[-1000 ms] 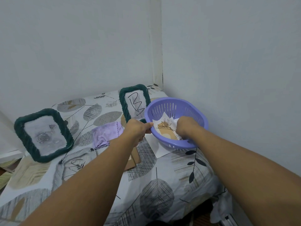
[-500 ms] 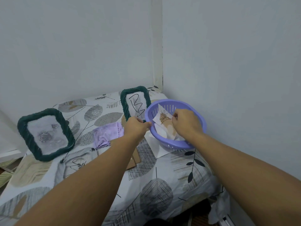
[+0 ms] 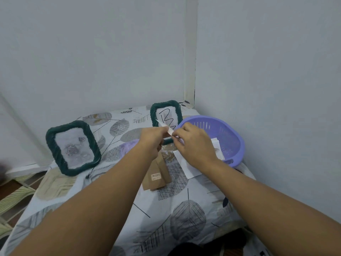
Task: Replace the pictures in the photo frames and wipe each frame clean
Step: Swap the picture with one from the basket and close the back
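both hands, left hand (image 3: 154, 138) and right hand (image 3: 191, 143), pinch a paper picture (image 3: 165, 127) edge-on above the table, before the far frame (image 3: 166, 117); pulling apart could tear or crease it.

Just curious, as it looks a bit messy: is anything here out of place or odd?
Nothing looks damaged or spilled. Brown backing boards and a white sheet lie loose on the cloth beside the basket, likely taken out of a frame. Both frames stand upright.
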Motion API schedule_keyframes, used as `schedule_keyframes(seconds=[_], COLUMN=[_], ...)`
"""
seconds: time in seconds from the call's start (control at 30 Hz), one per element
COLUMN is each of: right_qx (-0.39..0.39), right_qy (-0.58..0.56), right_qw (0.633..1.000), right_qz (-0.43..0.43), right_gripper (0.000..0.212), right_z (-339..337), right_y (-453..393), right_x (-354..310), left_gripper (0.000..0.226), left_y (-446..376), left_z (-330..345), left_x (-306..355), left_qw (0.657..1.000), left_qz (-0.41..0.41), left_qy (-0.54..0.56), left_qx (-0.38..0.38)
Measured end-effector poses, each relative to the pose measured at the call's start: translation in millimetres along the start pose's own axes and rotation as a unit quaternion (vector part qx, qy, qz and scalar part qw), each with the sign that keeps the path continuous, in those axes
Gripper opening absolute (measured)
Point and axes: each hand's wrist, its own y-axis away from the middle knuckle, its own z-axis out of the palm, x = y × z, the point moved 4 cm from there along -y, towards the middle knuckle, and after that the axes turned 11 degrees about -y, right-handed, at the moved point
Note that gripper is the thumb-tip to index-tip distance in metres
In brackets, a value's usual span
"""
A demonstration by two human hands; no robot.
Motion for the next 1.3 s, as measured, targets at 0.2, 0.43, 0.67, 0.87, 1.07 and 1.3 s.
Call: schedule_keyframes(seconds=[0.2,0.43,0.67,0.87,1.07,1.3], right_qx=[-0.041,-0.162,-0.119,-0.208,-0.251,-0.279], right_qy=[-0.182,-0.396,-0.504,-0.435,-0.378,-0.308], right_qw=[0.972,0.793,0.706,0.766,0.797,0.833], right_qz=[0.143,0.433,0.484,0.425,0.399,0.366], right_gripper=[0.045,0.04,0.038,0.013,0.011,0.018], right_z=[11,53,95,125,165,188], right_y=[0,1,15,25,32,35], right_x=[-7,-21,-44,-78,-101,-103], left_gripper=[0.013,0.015,0.01,0.024,0.023,0.026], left_y=[2,16,27,41,51,38], left_z=[-35,-84,-147,-198,-220,-229], left_x=[-14,-35,-72,-107,-126,-142], left_qw=[0.999,0.994,0.999,0.991,0.983,0.946], left_qz=[0.039,0.027,-0.002,-0.006,0.012,0.008], left_qy=[-0.012,0.072,0.0,-0.125,-0.15,-0.3], left_qx=[-0.002,-0.08,-0.05,0.052,0.106,0.124])
